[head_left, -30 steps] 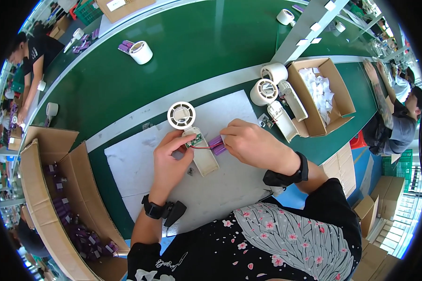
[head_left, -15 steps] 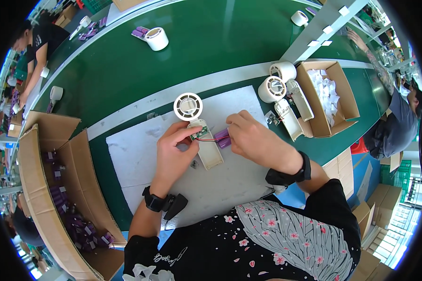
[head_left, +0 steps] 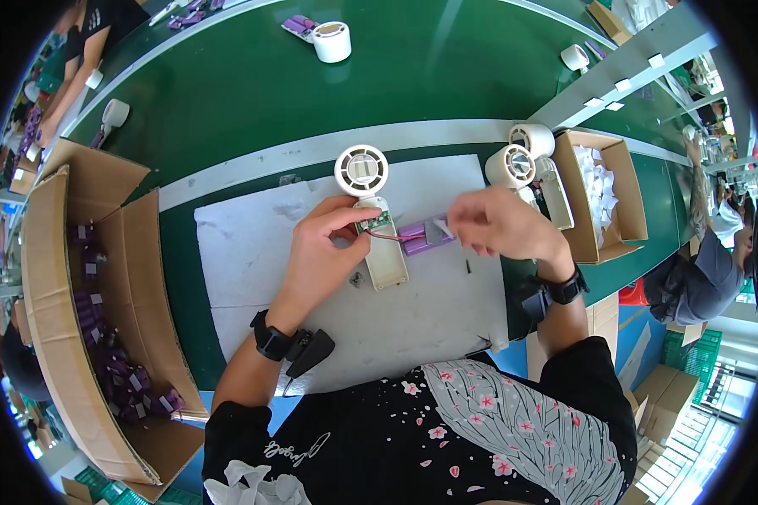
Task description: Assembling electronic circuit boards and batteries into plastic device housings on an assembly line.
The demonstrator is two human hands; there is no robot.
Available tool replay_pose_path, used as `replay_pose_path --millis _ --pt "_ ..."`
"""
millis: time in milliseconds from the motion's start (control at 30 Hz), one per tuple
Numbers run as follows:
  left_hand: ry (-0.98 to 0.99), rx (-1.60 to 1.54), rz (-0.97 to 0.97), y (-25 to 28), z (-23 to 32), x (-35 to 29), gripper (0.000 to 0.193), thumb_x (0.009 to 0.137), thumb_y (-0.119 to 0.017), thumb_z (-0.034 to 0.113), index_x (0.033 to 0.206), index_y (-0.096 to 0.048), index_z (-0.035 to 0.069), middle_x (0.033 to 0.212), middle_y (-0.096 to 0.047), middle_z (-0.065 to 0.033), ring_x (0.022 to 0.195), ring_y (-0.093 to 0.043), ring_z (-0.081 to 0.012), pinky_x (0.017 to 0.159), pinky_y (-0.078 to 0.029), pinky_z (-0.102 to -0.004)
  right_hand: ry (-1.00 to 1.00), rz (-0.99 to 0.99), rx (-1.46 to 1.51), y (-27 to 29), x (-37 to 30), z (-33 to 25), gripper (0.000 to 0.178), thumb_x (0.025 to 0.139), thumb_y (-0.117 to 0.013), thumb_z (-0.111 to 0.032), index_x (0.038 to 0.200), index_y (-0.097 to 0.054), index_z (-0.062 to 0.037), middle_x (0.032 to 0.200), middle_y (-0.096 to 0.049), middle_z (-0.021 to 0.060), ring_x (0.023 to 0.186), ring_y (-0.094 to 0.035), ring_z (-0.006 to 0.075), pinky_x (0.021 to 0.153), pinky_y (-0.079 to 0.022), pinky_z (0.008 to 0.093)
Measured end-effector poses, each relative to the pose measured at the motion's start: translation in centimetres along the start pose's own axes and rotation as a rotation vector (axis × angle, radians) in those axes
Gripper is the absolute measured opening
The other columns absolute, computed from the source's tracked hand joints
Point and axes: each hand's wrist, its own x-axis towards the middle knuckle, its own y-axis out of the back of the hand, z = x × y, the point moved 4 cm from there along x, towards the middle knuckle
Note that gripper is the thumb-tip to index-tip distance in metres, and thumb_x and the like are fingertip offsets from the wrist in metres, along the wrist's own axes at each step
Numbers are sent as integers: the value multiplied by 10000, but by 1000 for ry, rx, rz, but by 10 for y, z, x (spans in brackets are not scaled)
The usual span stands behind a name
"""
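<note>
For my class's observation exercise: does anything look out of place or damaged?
A thin dark sliver lies on the flat, smudged grey-white mat near the right hand, attached to nothing, looking stray. No plain damage shows.

Cream plastic handle shell point(head_left: 387, 268), small green circuit board point(head_left: 383, 220), thin red wire point(head_left: 401, 237), purple cylindrical batteries point(head_left: 424, 247); black cloth shirt point(head_left: 446, 425), pink blossoms on grey.

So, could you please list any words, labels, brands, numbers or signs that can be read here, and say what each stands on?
Black T-shirt: white script on the chest; its wording is left uncopied.
Purple battery packs in the left cardboard box: white labels, too small to read.
Green circuit board by the left hand: any markings too small to read.
Metal beam: white tags, no legible writing.
</note>
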Motion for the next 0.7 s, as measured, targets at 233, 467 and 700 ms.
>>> replay_pose_path --millis 233,467,700 --pt "-13 5 35 0 1 1 344 749 -626 -43 1063 -712 67 1085 -637 -116 778 -647 -157 697 -528 -250 647 730 -176 -5 12 -11 331 768 -719 -54 1085 -630 -19 908 -654 92 756 -618 177 688 -508 280" --pt "-18 67 43 2 2 2 333 741 -636 -30 1047 -722 71 1070 -649 -120 785 -660 -168 707 -535 -261 716 374 -604 -41 20 -11 373 745 -744 -55 1103 -640 -29 987 -646 100 850 -631 217 737 -515 322" --pt "-29 148 -3 5 8 3 370 727 -671 -40 1075 -717 78 1131 -642 -124 880 -653 -156 743 -534 -259 208 -67 34 -36 17 0 453 783 -715 -38 1216 -583 -40 997 -613 97 875 -635 203 767 -523 334"
